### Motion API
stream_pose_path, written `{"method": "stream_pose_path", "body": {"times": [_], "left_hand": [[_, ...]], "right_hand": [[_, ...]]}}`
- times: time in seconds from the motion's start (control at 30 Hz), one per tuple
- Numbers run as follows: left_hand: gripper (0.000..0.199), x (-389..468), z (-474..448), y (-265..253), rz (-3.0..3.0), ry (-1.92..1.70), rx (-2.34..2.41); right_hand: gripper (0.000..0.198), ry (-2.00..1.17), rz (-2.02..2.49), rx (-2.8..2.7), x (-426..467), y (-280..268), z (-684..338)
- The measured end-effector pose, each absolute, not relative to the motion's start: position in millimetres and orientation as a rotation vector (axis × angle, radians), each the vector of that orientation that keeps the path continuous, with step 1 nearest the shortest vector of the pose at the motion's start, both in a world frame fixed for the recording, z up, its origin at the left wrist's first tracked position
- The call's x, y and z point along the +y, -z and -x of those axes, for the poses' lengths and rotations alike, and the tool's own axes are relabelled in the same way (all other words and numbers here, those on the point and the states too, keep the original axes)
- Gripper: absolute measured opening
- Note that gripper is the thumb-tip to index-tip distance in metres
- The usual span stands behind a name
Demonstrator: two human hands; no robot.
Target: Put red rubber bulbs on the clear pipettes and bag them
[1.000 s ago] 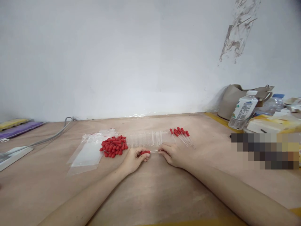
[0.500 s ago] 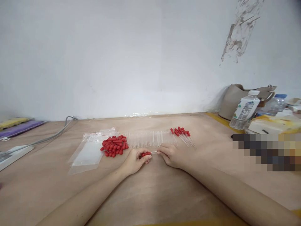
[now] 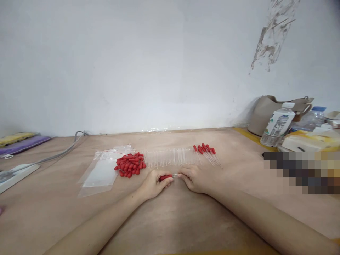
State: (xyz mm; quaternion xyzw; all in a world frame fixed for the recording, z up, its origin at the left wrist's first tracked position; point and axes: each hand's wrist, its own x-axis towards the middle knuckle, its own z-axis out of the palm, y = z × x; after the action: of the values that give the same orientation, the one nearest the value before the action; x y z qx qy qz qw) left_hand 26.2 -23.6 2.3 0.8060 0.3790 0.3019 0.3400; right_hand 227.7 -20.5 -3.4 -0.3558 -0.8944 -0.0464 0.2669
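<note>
My left hand (image 3: pixel 154 184) is closed around a red rubber dropper bulb (image 3: pixel 166 177). From the bulb's right end a clear glass tube (image 3: pixel 174 175) runs to the fingertips of my right hand (image 3: pixel 193 179), which pinch it. Just behind my hands lies a row of clear glass dropper tubes (image 3: pixel 167 157). A heap of loose red bulbs (image 3: pixel 130 164) sits to the left of that row. At its right end lie several droppers (image 3: pixel 205 148) with red bulbs fitted on their tubes.
Clear plastic bags (image 3: pixel 99 175) lie left of the heap. A grey cable (image 3: pixel 65 152) crosses the table's left side near a purple pouch (image 3: pixel 29 146). At right stand a labelled bottle (image 3: pixel 277 125) and a beige bag (image 3: pixel 259 115). A white wall (image 3: pixel 132 71) closes off the back.
The right hand's fingers have drawn in closer around the tube, and less of it shows between the hands. The left hand still holds the bulb. The piles look unchanged.
</note>
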Motion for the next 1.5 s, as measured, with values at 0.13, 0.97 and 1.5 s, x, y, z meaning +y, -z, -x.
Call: {"method": "stream_pose_path", "body": {"times": [0.13,0.97,1.5], "left_hand": [[0.022,-23,-25,-2,-2.135,-0.781,0.981],[0.046,-10,-17,7,-1.932,-1.015,1.191],[0.022,-16,-19,-1,-2.198,-0.845,1.229]], "right_hand": [[0.025,0.082,0.964,-2.420,-19,4,-223],[0.020,-0.483,1.241,-2.049,12,-19,-250],[0.036,-0.034,2.214,-1.493,55,5,-303]]}}
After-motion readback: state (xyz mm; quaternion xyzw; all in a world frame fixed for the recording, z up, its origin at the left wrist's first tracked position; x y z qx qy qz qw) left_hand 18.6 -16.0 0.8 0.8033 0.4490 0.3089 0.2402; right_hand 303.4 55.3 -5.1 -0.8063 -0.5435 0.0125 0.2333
